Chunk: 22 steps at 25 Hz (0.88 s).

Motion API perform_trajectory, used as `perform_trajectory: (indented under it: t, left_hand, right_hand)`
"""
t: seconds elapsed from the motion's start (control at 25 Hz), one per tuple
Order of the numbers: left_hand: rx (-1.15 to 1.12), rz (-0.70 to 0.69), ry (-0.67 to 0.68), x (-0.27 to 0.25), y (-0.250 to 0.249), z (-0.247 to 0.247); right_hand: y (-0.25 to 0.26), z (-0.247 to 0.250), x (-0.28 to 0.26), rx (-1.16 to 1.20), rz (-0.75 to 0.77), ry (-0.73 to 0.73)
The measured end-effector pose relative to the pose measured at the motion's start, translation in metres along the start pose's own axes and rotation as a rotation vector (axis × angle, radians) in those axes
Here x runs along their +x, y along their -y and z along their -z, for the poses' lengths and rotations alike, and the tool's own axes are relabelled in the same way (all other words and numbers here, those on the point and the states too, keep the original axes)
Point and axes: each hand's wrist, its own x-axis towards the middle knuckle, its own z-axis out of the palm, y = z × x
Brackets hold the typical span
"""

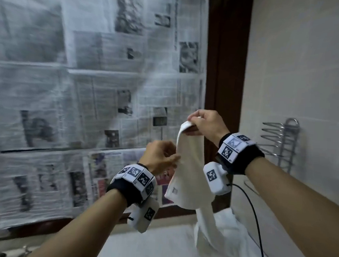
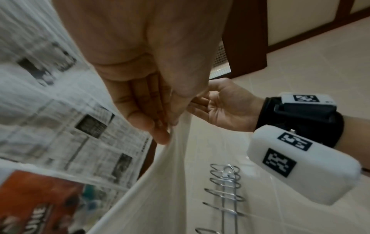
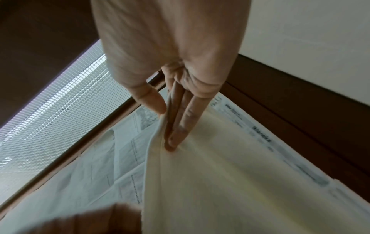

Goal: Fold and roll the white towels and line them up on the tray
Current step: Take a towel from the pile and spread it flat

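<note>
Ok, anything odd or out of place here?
Nothing damaged or spilled. The white towel hangs bunched from both hands, right hand pinching its top, left hand its edge. No tray in view.

Both forearms are bare, with no sleeves. Behind the left hand (image 1: 158, 157) a black fabric wrist strap (image 1: 128, 193) carries a ring of white square tiles printed with black pixel-pattern markers. Under that wrist hangs a rounded white camera housing (image 1: 144, 215) bearing one more such marker. Behind the right hand (image 1: 207, 125) sits a matching black band (image 1: 244, 157) with white marker tiles on top, one with a blurred grey-blue print. Below it hangs a white rounded-corner pod (image 1: 215, 177) with a black marker, and a thin black cable (image 1: 258, 225) runs from it down beneath the right forearm.
</note>
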Motion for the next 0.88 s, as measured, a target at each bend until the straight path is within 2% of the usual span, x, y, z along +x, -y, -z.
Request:
perform_trajectory:
  t: [0.2, 0.4, 0.56, 0.64, 0.76, 0.88]
  left_hand:
    - [0.170, 0.044, -0.001, -0.011, 0.009, 0.074]
    - [0.204, 0.021, -0.095, -0.015, 0.009, 0.109]
    - [0.260, 0.044, -0.239, -0.015, 0.005, 0.159]
    - [0.314, 0.041, -0.308, -0.014, 0.000, 0.191]
    - [0.460, 0.057, -0.332, -0.014, -0.009, 0.236]
    - [0.527, 0.080, -0.324, -0.012, -0.013, 0.268]
  right_hand:
    - [0.058, -0.041, 0.016, 0.006, 0.098, 0.049]
    - [0.102, -0.066, 0.013, -0.009, 0.195, 0.049]
    - [0.114, -0.063, 0.015, -0.075, 0.279, -0.049]
    - [0.110, -0.057, 0.018, -0.290, 0.379, -0.132]
    - [0.098, -0.045, 0.015, -0.848, 0.458, -0.242]
    - [0.085, -0.035, 0.014, -0.950, 0.463, -0.265]
